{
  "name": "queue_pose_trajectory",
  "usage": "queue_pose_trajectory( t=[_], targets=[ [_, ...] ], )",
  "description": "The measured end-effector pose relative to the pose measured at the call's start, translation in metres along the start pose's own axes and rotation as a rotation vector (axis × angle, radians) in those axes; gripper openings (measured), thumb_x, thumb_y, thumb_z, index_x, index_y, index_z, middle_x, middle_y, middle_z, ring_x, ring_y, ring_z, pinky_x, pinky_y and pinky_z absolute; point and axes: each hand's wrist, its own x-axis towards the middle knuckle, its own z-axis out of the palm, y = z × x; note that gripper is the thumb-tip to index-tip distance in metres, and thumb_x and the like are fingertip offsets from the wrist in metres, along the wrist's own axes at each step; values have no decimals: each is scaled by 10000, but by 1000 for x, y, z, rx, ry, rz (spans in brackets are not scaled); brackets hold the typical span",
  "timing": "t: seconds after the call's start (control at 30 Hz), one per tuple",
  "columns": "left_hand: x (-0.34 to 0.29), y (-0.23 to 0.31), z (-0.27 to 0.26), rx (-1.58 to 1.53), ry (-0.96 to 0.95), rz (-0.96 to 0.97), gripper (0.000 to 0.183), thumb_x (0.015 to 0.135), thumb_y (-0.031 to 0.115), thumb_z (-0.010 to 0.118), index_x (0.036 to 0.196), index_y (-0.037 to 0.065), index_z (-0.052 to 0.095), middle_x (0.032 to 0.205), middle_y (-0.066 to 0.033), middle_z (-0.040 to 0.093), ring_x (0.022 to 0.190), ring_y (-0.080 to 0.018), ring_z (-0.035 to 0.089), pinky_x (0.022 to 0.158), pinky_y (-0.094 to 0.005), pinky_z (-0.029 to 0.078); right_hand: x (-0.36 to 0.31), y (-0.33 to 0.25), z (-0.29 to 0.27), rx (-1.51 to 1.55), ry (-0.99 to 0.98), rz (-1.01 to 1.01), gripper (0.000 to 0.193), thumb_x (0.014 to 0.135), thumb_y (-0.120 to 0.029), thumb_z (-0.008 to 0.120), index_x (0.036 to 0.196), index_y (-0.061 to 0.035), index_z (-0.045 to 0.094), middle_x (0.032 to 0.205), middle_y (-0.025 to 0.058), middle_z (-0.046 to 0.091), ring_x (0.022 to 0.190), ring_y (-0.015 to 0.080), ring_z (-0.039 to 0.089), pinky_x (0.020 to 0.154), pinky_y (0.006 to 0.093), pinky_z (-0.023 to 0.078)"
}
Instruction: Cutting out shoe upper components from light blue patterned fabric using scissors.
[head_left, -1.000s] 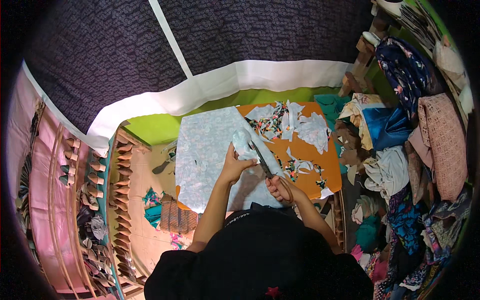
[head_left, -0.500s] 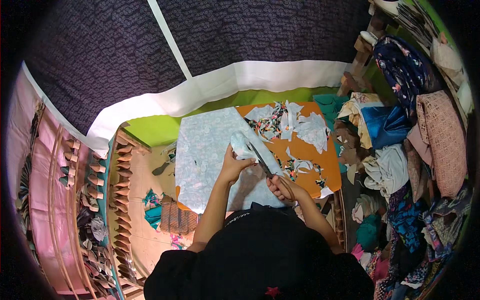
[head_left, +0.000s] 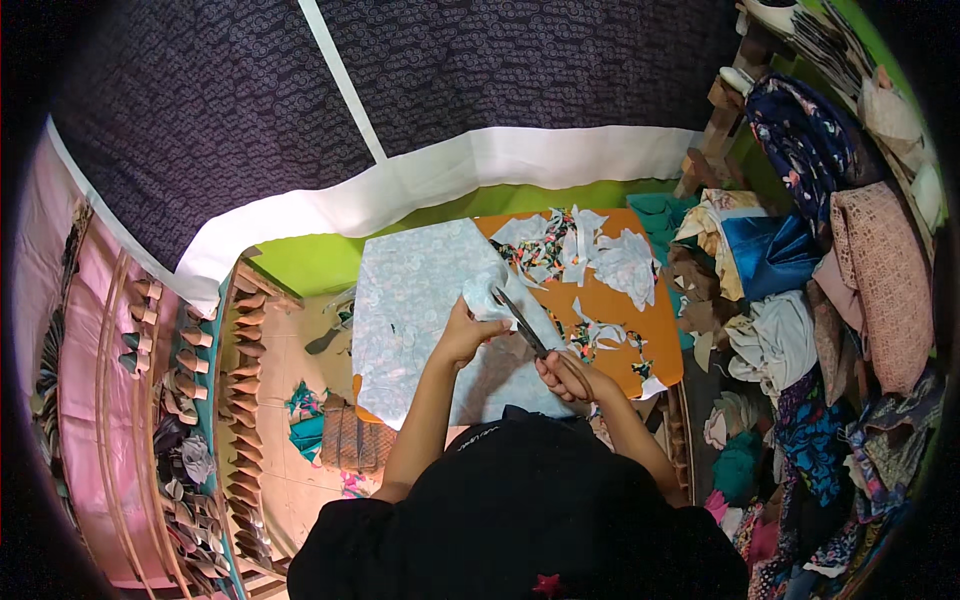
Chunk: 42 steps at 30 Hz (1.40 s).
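My left hand (head_left: 462, 338) pinches a small pale, whitish-blue piece of cloth (head_left: 480, 296), raised over the table, with the thumb pointing toward the blades. In my right hand (head_left: 566, 376) is a pair of large dark scissors (head_left: 526, 332), my fingers around its handles. The blades point up and left, their tips at the right edge of the small piece; whether they are parted is hard to make out. Beneath both hands a wide pale printed cloth (head_left: 405, 290) covers the left and middle of the orange-topped table (head_left: 660, 335).
White and dark floral cloth scraps (head_left: 625, 262) lie on the table's right side. Further right, folded and crumpled fabrics (head_left: 775, 340) are heaped. Shoe-shaped pieces (head_left: 247, 420) line racks at left. A dark patterned cloth (head_left: 540, 70) with a white border hangs beyond the table.
The small cloth piece has turned slightly in my left hand, and the scissors have shifted a little against its edge. Both hands stay in nearly the same place.
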Motion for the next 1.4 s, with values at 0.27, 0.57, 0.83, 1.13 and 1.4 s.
queue_pose_trajectory(
  t=[0.27, 0.57, 0.83, 1.13, 1.4],
  targets=[
    [2, 9, 14, -27, 137, -53, 361, 652, 81, 677, 942, 3, 476, 781, -76, 575, 651, -137, 570, 527, -230, 451, 18, 15, 3, -351, 233, -422, 259, 827, -287, 425, 770, -37, 466, 659, 15, 501, 563, 109, 469, 541, 230, 414],
    [9, -3, 6, 16, 207, 45, 176, 729, 117, 628, 835, 4, 543, 763, -61, 580, 658, -112, 552, 593, -244, 459, 24, 17, 6, -395, 374, -487, 155, 791, -159, 506, 733, -26, 451, 649, 28, 473, 551, 113, 431, 495, 220, 376],
    [9, -1, 6, 36, 205, 166, 164, 737, 117, 618, 853, 26, 543, 762, -29, 575, 627, -84, 516, 560, -224, 439, 14, 13, 4, 134, 61, -40, 387, 808, -471, 441, 861, -89, 423, 604, -39, 355, 429, 39, 295, 358, 181, 251],
    [10, -6, -5, 29, 185, 128, 198, 730, 118, 623, 870, 21, 523, 747, -33, 568, 602, -82, 516, 518, -212, 420, 17, 15, 7, 117, -50, -23, 627, 654, -692, 411, 872, -105, 383, 615, -78, 299, 470, 11, 233, 397, 143, 216],
    [8, -9, -1, 168, 141, 137, 269, 705, 90, 638, 930, 30, 503, 762, -38, 567, 549, -77, 519, 418, -200, 391, 23, 22, 5, 115, 2, -104, 534, 749, -622, 375, 877, -104, 408, 622, -49, 334, 453, 32, 289, 383, 167, 241]
  ],
)
